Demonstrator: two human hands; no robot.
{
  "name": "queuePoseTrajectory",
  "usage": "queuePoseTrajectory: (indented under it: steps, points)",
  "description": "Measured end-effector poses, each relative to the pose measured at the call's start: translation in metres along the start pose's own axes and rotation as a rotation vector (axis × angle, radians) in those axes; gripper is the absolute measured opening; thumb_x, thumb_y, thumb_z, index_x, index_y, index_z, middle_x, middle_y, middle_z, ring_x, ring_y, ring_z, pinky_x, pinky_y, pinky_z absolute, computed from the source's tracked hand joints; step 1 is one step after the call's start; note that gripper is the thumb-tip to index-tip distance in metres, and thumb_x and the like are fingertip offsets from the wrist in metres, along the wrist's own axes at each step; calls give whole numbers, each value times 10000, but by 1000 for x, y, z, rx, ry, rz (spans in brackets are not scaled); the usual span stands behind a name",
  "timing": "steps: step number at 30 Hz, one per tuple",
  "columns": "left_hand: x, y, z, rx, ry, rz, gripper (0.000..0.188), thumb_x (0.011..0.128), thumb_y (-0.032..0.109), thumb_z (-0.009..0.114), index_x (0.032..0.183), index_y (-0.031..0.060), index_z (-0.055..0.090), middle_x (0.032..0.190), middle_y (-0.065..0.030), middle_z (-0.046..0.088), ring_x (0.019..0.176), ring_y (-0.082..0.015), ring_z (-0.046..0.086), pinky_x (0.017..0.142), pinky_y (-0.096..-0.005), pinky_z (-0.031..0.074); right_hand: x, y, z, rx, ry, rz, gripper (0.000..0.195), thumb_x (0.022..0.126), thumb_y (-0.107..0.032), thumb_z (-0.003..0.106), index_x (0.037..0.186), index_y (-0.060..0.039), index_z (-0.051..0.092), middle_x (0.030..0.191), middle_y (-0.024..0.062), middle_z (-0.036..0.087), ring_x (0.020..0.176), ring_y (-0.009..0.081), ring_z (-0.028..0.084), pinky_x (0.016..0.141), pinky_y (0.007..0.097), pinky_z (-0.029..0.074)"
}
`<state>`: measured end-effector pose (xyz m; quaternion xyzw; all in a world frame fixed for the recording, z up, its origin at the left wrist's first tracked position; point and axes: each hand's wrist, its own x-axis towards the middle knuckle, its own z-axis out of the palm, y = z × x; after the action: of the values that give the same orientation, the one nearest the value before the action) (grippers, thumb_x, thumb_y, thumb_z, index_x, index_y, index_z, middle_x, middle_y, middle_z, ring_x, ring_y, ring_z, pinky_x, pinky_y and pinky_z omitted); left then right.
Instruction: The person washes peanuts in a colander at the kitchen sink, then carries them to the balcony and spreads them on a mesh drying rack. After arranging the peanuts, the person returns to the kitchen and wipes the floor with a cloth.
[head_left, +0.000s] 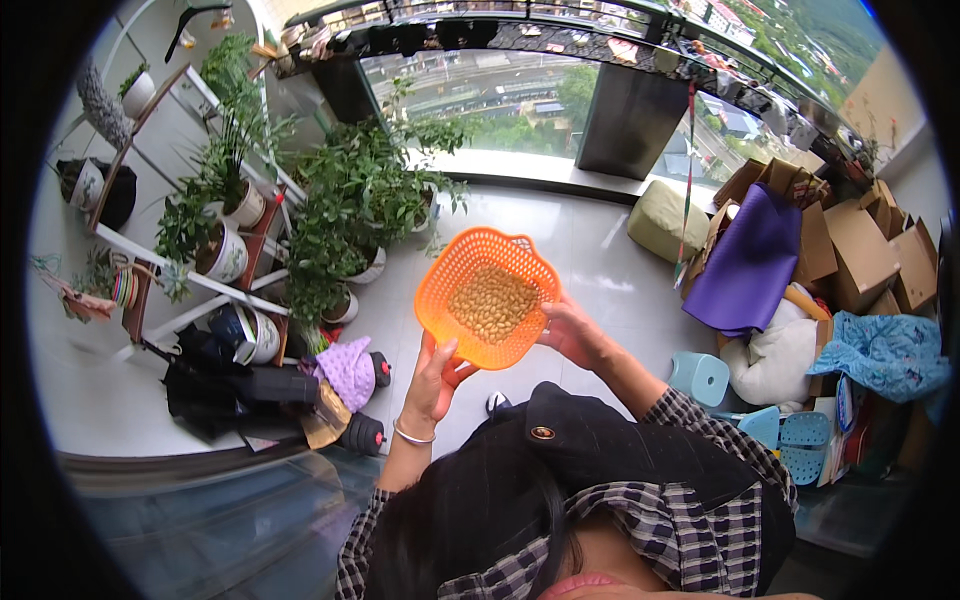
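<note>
An orange plastic basket (435, 300) with perforated walls is held up in front of me over the tiled floor. A layer of small tan beans or nuts (491, 306) covers its bottom; their exact kind I cannot tell. My left hand (437, 375), with a bangle at the wrist, grips the near left rim, thumb on top. On the right side, my right hand (574, 330) holds the basket's wall, its fingers partly hidden beneath.
Leafy potted plants (352, 180) and a white plant stand (195, 277) line the left. At right are a green pouf (667, 221), a rolled-out purple mat (750, 259), cardboard boxes (859, 244) and a light-blue stool (699, 377). Dumbbells (364, 433) lie lower left. Windows (495, 97) span the far side.
</note>
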<state>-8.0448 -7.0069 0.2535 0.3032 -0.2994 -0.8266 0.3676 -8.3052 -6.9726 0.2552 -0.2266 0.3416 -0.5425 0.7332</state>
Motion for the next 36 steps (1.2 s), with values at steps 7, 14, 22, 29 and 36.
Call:
queuePoseTrajectory:
  steps: [7, 14, 22, 29, 36]
  points:
    - [12, -7, -32, -120, 222, 117, 613, 1008, 476, 487, 1510, 205, 263, 1393, -109, 513, 1239, -254, 550, 1019, -470, 484, 71, 5, -25, 2, -56, 144, 700, 914, -267, 638, 1505, -158, 281, 1448, 33, 431, 1276, 195, 486, 1013, 418, 474]
    - [-87, -46, -203, -125, 908, 101, 332, 973, 277, 623, 1217, 65, 542, 1114, -117, 617, 1026, -250, 619, 903, -392, 516, 161, 29, 31, 14, -267, 350, 658, 928, -272, 651, 1480, -172, 306, 1423, 36, 440, 1259, 199, 501, 1011, 429, 475]
    - [-193, -47, -366, -123, 1243, 153, 286, 929, 257, 686, 1147, 92, 599, 1032, -53, 641, 925, -180, 637, 813, -325, 531, 231, 108, 103, -83, -326, 415, 589, 948, -285, 594, 1451, -102, 348, 1435, 78, 466, 1292, 233, 492, 1058, 480, 431]
    - [-234, -46, -553, 198, 1426, -132, 236, 927, 245, 675, 1104, 101, 615, 999, -19, 634, 844, -143, 617, 707, -296, 519, 279, 202, 206, -83, -244, 431, 534, 967, -241, 511, 1434, -31, 358, 1461, 110, 463, 1335, 254, 463, 1103, 471, 392]
    - [-241, 29, -630, 169, 1365, 6, 205, 988, 259, 600, 1117, 99, 614, 978, 1, 639, 825, -97, 615, 715, -248, 496, 348, 283, 277, -100, -227, 457, 527, 935, -160, 498, 1432, -60, 359, 1443, 95, 469, 1314, 249, 478, 1082, 471, 409]
